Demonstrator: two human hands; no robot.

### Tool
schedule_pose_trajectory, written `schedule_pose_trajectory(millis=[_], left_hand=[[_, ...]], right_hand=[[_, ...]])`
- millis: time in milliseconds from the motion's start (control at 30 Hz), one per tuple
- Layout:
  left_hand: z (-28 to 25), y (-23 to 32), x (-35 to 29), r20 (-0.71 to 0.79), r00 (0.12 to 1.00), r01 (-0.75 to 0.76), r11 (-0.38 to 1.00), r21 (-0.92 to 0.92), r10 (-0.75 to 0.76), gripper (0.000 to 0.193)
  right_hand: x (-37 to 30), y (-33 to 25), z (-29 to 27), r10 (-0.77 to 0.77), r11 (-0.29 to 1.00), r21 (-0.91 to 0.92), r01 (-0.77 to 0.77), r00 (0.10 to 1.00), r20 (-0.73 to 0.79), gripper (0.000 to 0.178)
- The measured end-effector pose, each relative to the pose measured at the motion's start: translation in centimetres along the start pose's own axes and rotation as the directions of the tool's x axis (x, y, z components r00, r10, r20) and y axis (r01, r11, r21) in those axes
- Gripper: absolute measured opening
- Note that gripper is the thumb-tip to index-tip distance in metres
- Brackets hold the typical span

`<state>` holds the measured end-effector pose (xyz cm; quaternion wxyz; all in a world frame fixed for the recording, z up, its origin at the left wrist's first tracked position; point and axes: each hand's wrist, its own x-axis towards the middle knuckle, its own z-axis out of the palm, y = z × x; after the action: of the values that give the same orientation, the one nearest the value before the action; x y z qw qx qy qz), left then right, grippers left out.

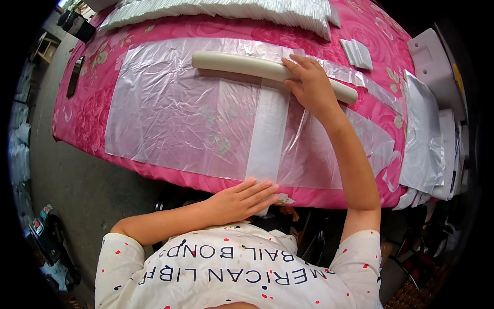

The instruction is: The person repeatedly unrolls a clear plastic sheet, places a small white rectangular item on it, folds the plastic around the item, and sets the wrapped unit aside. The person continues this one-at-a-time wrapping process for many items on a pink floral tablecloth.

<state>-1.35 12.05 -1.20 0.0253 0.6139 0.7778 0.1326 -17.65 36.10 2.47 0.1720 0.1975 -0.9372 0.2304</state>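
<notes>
A thin translucent plastic sheet [170,118] lies wrinkled across the pink tablecloth. A narrow white folded strip [266,134] runs over it from the table's near edge to a long cream tube [231,62]. The tube lies crosswise on the far part of the sheet. My right hand [313,87] rests over the tube right of its middle, fingers across the top and thumb on the near side. At the near edge, my left hand [247,198] lies flat with its fingers straight, by the strip's near end; its palm side is hidden.
A long row of stacked white folded pieces [221,15] lines the far side. A small white stack [356,54] sits at the far right. Silvery plastic sheets [423,136] and a white foam box [437,67] stand at the right edge. A dark phone [75,77] lies at the left.
</notes>
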Motion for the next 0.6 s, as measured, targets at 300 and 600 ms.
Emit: schedule_pose_trajectory(millis=[300, 600], left_hand=[[-1.0, -2.1, -1.3, -0.253, 0.967, -0.077, 0.964, -0.253, 0.011, 0.040], [-2.1, -4.2, 0.5, -0.228, 0.949, 0.180, 0.967, -0.182, -0.220, 0.063]], right_hand=[[-9.8, -7.2, -2.1, -0.217, 0.927, 0.368, 0.066, 0.897, 0.385, 0.050], [-12.9, -7.5, -0.3, -0.139, 0.982, 0.149, 0.116, 0.978, 0.153, 0.039]])
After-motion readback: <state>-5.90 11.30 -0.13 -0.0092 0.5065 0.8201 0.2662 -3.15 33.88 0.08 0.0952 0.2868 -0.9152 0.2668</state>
